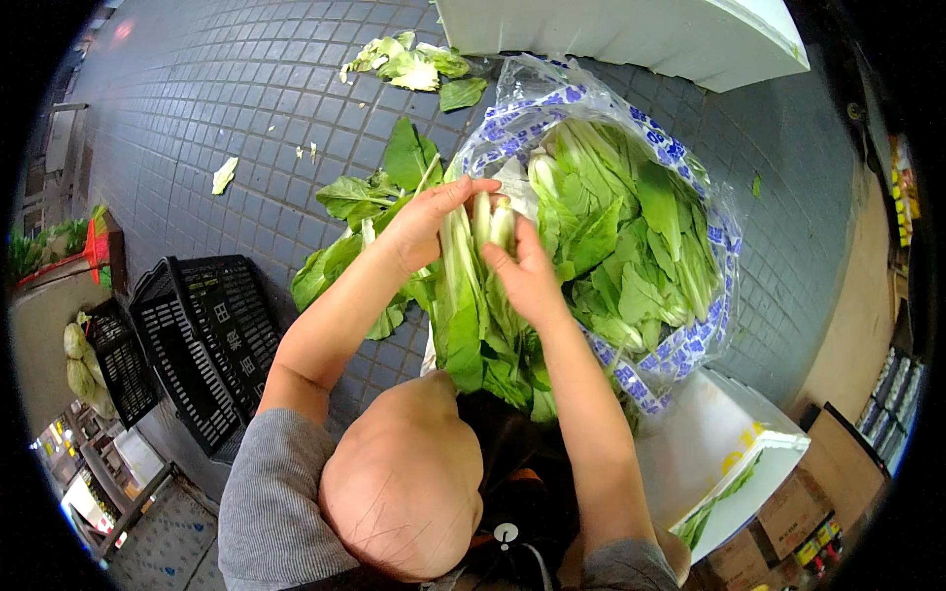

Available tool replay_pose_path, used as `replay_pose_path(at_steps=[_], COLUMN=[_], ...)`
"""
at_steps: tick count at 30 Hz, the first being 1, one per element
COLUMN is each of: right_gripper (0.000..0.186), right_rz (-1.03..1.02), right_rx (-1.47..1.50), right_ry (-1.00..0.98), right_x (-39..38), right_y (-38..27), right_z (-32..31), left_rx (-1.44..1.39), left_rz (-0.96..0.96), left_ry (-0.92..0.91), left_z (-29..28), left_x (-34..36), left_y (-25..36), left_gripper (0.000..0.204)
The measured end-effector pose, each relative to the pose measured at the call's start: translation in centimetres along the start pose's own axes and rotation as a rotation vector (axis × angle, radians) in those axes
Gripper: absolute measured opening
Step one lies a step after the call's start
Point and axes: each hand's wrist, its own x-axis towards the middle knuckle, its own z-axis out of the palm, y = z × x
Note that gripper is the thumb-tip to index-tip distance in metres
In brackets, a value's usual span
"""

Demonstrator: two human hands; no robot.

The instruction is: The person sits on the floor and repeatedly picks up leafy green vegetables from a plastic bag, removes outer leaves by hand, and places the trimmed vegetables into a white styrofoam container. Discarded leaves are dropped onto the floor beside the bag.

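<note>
My left hand (429, 217) is closed round the upper left of a bunch of leafy greens (463, 325) with pale stalks, fingertips at the stalk ends. My right hand (522, 271) grips the same stalks (498, 222) from the right, thumb across them. Beside it, an open clear plastic bag (709, 286) with blue print holds more greens (631, 256). Loose leaves (340, 261) lie on the tiled floor (227, 118) left of my hands. My bare knee (399, 473) is below them.
Black plastic crates (202, 345) stand at left, near a planter or box of greens (54, 241). A white foam box (621, 30) is at the top; another (739, 492) sits lower right beside cardboard boxes (793, 512). Leaf scraps (414, 69) lie farther up the floor.
</note>
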Motion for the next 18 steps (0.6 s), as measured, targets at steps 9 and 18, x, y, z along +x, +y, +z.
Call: replay_pose_path(at_steps=[9,18], right_gripper=[0.061,0.049], right_rz=[-0.047,-0.025], right_rx=[0.237,0.173], right_ry=[0.152,0.312], right_x=[-0.7,-1.7], right_y=[-0.4,-0.8], right_z=[0.0,-0.4], left_rx=[0.031,0.224], left_rz=[0.122,0.246], left_ry=[0.002,0.24], left_z=[2.1,3.6], left_x=[-1.4,-2.1], left_y=[-1.7,-2.3], left_gripper=[0.048,0.033])
